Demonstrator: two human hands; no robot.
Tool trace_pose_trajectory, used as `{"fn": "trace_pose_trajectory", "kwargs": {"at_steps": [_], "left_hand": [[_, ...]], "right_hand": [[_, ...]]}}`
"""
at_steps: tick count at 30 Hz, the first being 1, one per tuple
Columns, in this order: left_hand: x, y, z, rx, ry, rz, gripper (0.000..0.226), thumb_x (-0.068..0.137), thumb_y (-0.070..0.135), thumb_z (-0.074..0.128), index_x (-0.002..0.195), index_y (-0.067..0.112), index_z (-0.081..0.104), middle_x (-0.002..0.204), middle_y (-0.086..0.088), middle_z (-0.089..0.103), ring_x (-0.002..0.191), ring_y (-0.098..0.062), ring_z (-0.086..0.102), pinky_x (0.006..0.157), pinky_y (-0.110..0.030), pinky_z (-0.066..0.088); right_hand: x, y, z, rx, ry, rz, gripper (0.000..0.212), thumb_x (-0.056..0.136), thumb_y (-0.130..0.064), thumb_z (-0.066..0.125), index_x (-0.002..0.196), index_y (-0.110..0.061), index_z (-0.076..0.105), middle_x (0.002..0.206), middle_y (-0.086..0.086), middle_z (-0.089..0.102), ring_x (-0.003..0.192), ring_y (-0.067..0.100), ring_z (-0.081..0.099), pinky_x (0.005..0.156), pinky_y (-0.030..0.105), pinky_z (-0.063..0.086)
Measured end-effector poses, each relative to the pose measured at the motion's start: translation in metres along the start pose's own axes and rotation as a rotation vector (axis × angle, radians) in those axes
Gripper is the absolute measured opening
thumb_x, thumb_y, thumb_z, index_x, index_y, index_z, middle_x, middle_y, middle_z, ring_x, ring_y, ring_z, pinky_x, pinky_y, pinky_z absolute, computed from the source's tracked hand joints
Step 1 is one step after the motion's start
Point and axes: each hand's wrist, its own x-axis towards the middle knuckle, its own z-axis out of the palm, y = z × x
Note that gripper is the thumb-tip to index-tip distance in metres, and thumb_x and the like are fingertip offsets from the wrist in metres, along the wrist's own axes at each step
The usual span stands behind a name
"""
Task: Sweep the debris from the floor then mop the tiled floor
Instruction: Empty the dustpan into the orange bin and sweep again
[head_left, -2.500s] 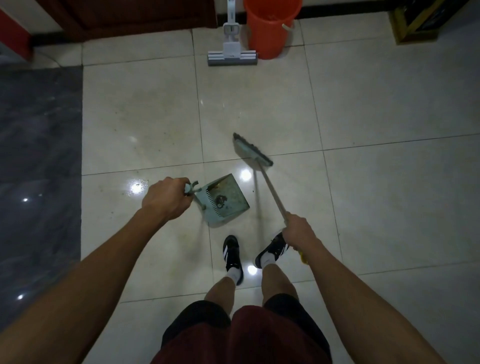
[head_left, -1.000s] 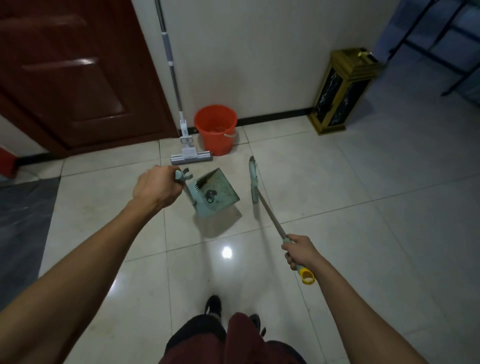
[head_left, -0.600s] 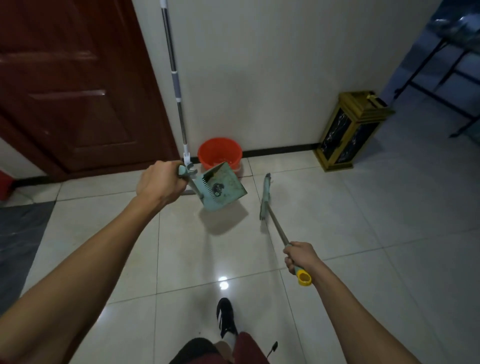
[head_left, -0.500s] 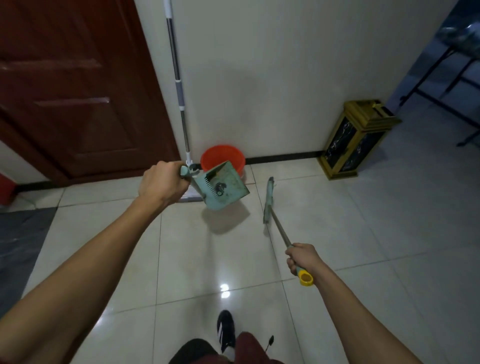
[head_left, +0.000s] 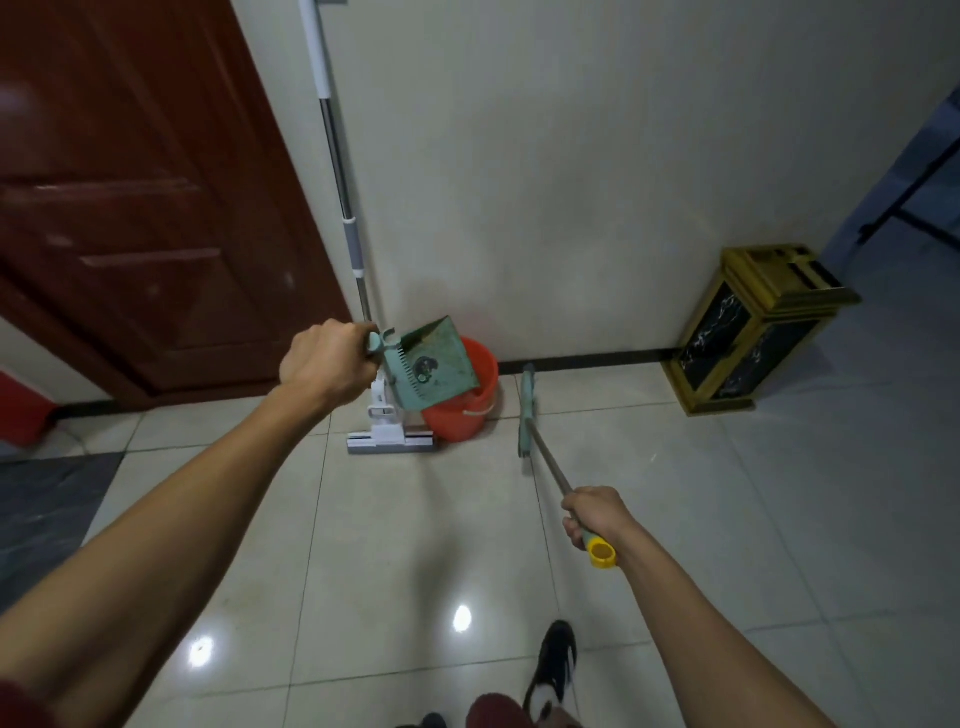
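My left hand grips the handle of a teal dustpan, held off the floor with a dark clump of debris lying in it. My right hand grips the yellow-capped end of a broom handle; the teal broom head hangs just above the tiles beside the wall. Behind the dustpan stands an orange bucket, partly hidden by it. A sponge mop leans upright against the wall, its grey head flat on the floor left of the bucket.
A gold and black waste bin stands by the wall at the right. A dark red door fills the left. Grey dark flooring borders the pale tiles at the left. My black shoe is at the bottom.
I have walked closer to the wall, carrying the dustpan and broom. The bucket, mop and waste bin appear nearer and lower, and the dustpan now overlaps the bucket.
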Motion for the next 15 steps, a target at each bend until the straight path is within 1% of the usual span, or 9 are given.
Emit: {"fn": "trace_pose_trajectory", "kwargs": {"at_steps": [1, 3, 5, 7, 9, 11, 13, 15], "left_hand": [[0.010, 0.010, 0.004, 0.015, -0.007, 0.011, 0.011, 0.088, 0.041, 0.067, 0.093, 0.032, 0.064, 0.084, -0.003, 0.071, 0.076, -0.032, 0.067, 0.068, -0.043, 0.059], [0.027, 0.032, 0.011, 0.075, -0.040, 0.046, 0.017, 0.090, 0.044, 0.066, 0.101, 0.031, 0.065, 0.090, -0.005, 0.072, 0.079, -0.033, 0.068, 0.067, -0.039, 0.057], [0.042, 0.053, 0.020, 0.170, -0.073, 0.105, 0.021, 0.094, 0.039, 0.060, 0.111, 0.029, 0.065, 0.098, -0.007, 0.073, 0.083, -0.036, 0.068, 0.067, -0.038, 0.055], [0.053, 0.072, 0.032, 0.267, -0.099, 0.177, 0.023, 0.095, 0.031, 0.053, 0.116, 0.028, 0.062, 0.101, -0.008, 0.072, 0.082, -0.037, 0.069, 0.064, -0.037, 0.051], [0.059, 0.090, 0.044, 0.344, -0.142, 0.244, 0.025, 0.095, 0.026, 0.049, 0.117, 0.027, 0.060, 0.100, -0.006, 0.072, 0.080, -0.036, 0.069, 0.059, -0.035, 0.046], [0.065, 0.106, 0.055, 0.418, -0.206, 0.298, 0.022, 0.094, 0.023, 0.049, 0.113, 0.026, 0.059, 0.101, -0.005, 0.072, 0.083, -0.035, 0.070, 0.058, -0.033, 0.041], [0.071, 0.118, 0.066, 0.477, -0.270, 0.355, 0.022, 0.093, 0.020, 0.049, 0.113, 0.026, 0.058, 0.103, -0.005, 0.073, 0.086, -0.036, 0.070, 0.060, -0.034, 0.043], [0.077, 0.129, 0.075, 0.496, -0.311, 0.365, 0.025, 0.093, 0.018, 0.051, 0.116, 0.026, 0.059, 0.103, -0.006, 0.072, 0.083, -0.036, 0.070, 0.062, -0.035, 0.051]], "right_hand": [[0.010, -0.010, -0.008, -0.011, -0.008, 0.001, 0.008, 0.089, 0.007, 0.050, 0.087, 0.001, 0.055, 0.063, 0.014, 0.044, 0.032, 0.018, 0.040, 0.037, 0.019, 0.035], [0.028, -0.027, -0.022, -0.037, -0.030, 0.014, 0.008, 0.089, 0.007, 0.050, 0.085, 0.001, 0.055, 0.061, 0.013, 0.045, 0.034, 0.018, 0.040, 0.037, 0.019, 0.035], [0.043, -0.043, -0.037, -0.054, -0.062, 0.023, 0.012, 0.089, 0.007, 0.049, 0.081, 0.000, 0.054, 0.058, 0.012, 0.045, 0.034, 0.018, 0.041, 0.036, 0.019, 0.034], [0.058, -0.057, -0.052, -0.078, -0.087, 0.022, 0.015, 0.089, 0.007, 0.048, 0.078, -0.001, 0.053, 0.057, 0.011, 0.046, 0.035, 0.018, 0.041, 0.037, 0.018, 0.034], [0.072, -0.067, -0.065, -0.104, -0.103, 0.031, 0.014, 0.090, 0.006, 0.048, 0.079, -0.001, 0.054, 0.057, 0.012, 0.048, 0.036, 0.019, 0.042, 0.037, 0.019, 0.036], [0.085, -0.075, -0.076, -0.114, -0.118, 0.046, 0.011, 0.091, 0.004, 0.049, 0.084, -0.001, 0.056, 0.059, 0.013, 0.050, 0.037, 0.019, 0.045, 0.038, 0.020, 0.038], [0.096, -0.080, -0.085, -0.123, -0.130, 0.057, 0.009, 0.092, 0.002, 0.050, 0.089, 0.000, 0.059, 0.061, 0.014, 0.053, 0.037, 0.018, 0.047, 0.038, 0.020, 0.039], [0.107, -0.082, -0.091, -0.135, -0.141, 0.070, 0.008, 0.091, 0.001, 0.051, 0.090, 0.000, 0.059, 0.061, 0.015, 0.054, 0.038, 0.019, 0.048, 0.040, 0.021, 0.040]]}}
